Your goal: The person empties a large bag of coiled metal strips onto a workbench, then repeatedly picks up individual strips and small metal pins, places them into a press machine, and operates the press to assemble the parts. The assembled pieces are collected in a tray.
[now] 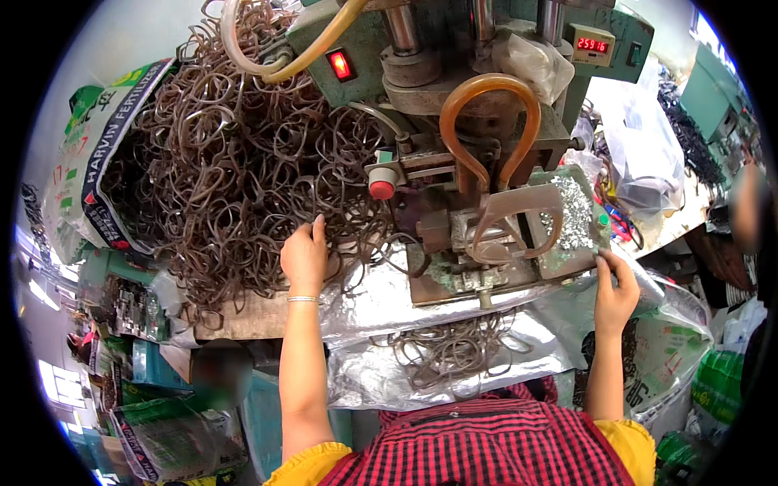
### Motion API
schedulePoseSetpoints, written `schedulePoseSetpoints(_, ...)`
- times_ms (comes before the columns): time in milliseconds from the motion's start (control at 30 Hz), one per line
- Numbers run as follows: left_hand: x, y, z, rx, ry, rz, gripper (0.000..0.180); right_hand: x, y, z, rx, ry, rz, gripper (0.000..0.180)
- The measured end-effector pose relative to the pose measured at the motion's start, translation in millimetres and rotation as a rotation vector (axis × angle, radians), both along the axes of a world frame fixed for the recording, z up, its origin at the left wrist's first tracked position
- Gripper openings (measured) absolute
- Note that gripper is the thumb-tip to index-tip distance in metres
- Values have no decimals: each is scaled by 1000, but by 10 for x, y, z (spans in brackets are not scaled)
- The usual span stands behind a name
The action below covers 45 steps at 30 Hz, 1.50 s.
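My left hand (305,257) is at the right edge of a big heap of brown loop-shaped frames (235,154) that look like spectacle fronts. Its index finger points away from me, and no frame shows in its grasp. A single brown frame (519,220) sits on the press's fixture (458,235). My right hand (614,293) is by the near right corner of a tray (559,263) of small silver metal pieces (572,212). Its fingertips are bent together; whatever they hold is too small to make out. More frames (458,352) lie on silver sheeting close to my apron.
The green press (413,69) stands ahead, with a lit red switch (341,65), a counter display (592,45) and a red button (381,189). An amber hose (490,89) loops over the fixture. Printed sacks (121,154) and clear plastic bags (640,154) flank the bench.
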<state>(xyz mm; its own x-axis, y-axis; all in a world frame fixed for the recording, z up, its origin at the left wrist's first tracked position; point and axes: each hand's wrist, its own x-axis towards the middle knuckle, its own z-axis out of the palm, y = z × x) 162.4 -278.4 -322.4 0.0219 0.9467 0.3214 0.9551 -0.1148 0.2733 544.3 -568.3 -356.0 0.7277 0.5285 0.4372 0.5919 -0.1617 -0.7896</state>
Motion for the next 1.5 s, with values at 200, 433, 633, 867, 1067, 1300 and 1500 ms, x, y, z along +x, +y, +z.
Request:
schedulePoseSetpoints(200, -89, -580, 15, -97, -589, -153, 27, 58, -268, -19, 80, 141, -100, 6)
schedulePoseSetpoints(433, -136, -1134, 320, -428, -730, -333, 34, -352, 463, 737, 121, 91, 426, 16)
schedulePoseSetpoints(633, -304, -915, -4, -297, -545, -257, 24, -781, 1277, 762, 399, 241, 487, 21)
schedulePoseSetpoints(867, -145, -1085, 145, 258, -883, -269, 16, -888, 1170, 773, 447, 764, 609, 38)
schedulePoseSetpoints(1067, 911, -963, 1067, 577, -1083, -814, 17, -930, 1160, 943, 414, 921, 625, 44)
schedulePoseSetpoints(1300, 888, -934, 744, 705, -718, -810, 18, -1151, 857, 1182, 447, 789, 710, 43)
schedulePoseSetpoints(1500, 1285, -1140, 679, 673, -421, -1146, 28, -155, 871, 410, -374, -423, -27, 29)
